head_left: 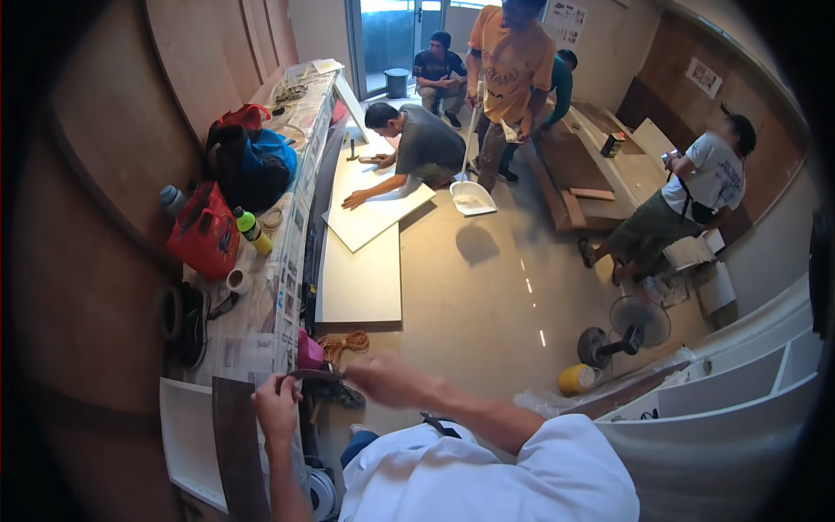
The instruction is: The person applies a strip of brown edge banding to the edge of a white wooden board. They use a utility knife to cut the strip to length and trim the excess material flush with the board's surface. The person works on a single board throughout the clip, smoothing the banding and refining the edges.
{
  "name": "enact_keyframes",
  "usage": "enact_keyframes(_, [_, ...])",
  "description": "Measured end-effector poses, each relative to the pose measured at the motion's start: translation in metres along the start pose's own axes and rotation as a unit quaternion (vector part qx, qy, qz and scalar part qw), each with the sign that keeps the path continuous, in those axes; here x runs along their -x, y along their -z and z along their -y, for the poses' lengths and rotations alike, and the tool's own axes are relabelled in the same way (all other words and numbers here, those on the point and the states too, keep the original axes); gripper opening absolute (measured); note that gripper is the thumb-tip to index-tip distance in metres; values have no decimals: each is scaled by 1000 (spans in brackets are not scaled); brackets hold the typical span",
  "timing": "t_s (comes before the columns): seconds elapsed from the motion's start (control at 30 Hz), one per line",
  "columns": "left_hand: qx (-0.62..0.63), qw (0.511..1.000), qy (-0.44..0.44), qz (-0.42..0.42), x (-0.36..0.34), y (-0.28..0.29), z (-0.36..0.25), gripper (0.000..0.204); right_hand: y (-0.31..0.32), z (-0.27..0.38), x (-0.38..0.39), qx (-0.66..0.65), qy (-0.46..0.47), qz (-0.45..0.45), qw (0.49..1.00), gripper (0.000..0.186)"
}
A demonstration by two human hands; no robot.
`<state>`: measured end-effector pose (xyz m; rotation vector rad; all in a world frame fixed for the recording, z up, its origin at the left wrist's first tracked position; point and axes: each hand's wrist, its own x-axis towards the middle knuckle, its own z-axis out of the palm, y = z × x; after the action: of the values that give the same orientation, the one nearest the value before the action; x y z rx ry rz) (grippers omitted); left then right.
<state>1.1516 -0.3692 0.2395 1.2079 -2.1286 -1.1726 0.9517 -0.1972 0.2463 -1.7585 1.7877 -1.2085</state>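
A short, dark, thin strip (318, 375) stretches between my two hands; I cannot make out its exact kind. My left hand (276, 405) pinches its left end between thumb and fingers. On the other end, my right hand (383, 380) is closed, slightly smeared by motion. Just beside the left hand stands a curved-looking dark brown board (235, 439), against a white panel with a raised rim (187, 435). A pink container (310, 350) and a bundle of orange cord (344, 344) lie just beyond my hands.
Along the left, a plastic-covered bench (283, 287) bears a red bag (207, 233), a green bottle (250, 228) and tape. A person (426, 143) leans over white boards (361, 278) on the floor. Another holds a dustpan (472, 198). Several others are around. A fan (639, 322) stands right.
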Motion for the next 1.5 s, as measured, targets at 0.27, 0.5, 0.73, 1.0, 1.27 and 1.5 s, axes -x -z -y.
enact_keyframes(0.27, [209,977,4,33,-33,39,69,8,-78,34,-19,85,-96,-20,992,12])
enact_keyframes(0.5, [174,967,-27,185,2,103,48,5,-54,62,-12,233,-88,94,964,13])
enact_keyframes(0.73, [110,956,-56,267,10,84,42,10,-114,78,-10,135,-152,57,977,18])
enact_keyframes(1.0, [19,965,-195,176,-13,42,62,10,-128,86,-23,217,-263,-28,940,18])
enact_keyframes(1.27, [-60,967,-218,119,-32,29,16,10,-134,87,-53,230,-301,-28,925,16])
enact_keyframes(1.5, [83,954,-132,257,-65,24,-1,9,-98,45,-45,148,-269,-87,948,14])
